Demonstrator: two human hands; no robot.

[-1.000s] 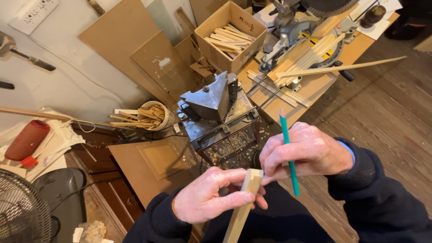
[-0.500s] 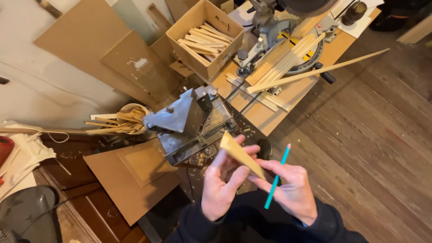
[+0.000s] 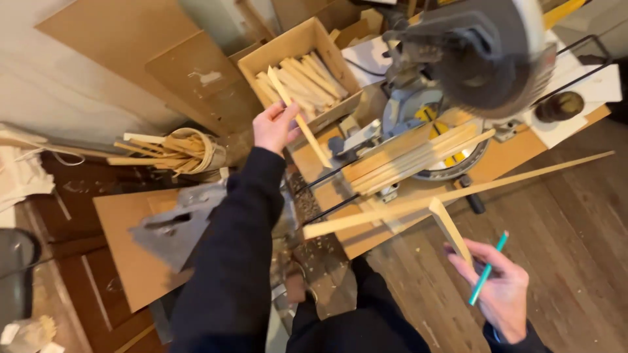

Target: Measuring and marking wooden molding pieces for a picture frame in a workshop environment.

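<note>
The hands are now far apart. The left hand (image 3: 275, 127) is reaching out to the cardboard box (image 3: 261, 62), holding a wood stick (image 3: 301, 121). The right hand (image 3: 500, 291) is now holding the short wood piece (image 3: 450, 229) with the green pencil (image 3: 487, 269).

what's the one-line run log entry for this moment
left hand: holds wood strip by cardboard box | right hand: holds teal pencil, wood offcut

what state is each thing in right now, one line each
left hand: grip closed on a long pale wooden strip, over the box
right hand: holds a short angled wood piece and a teal pencil
open cardboard box: partly filled with strips
grey mitre saw: head raised
</note>
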